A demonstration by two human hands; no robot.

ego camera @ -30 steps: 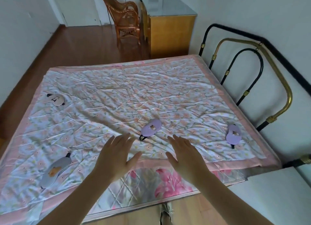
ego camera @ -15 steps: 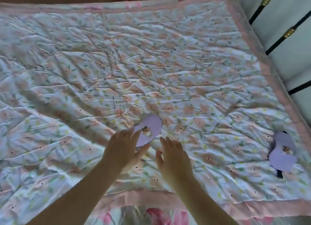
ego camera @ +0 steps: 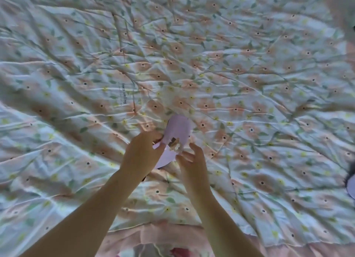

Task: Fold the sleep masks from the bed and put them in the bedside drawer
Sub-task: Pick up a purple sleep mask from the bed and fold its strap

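A lilac sleep mask (ego camera: 177,131) with a small animal motif lies in the middle of the bed, its near half lifted off the quilt. My left hand (ego camera: 141,156) pinches the mask's left edge near the motif. My right hand (ego camera: 192,160) holds its lower right edge with thumb and fingers. Part of the mask's near end is hidden behind my left hand. A second lilac sleep mask (ego camera: 351,185) shows only as a sliver at the right edge of the view.
A wrinkled floral quilt (ego camera: 249,83) with a pink border (ego camera: 163,235) covers the bed and fills almost the whole view. The bed's near edge runs along the bottom. The bedside drawer is out of view.
The view has closed in on the bed's middle. Both hands went from hovering open above the mask to gripping it, and its near half now lifts off the quilt.
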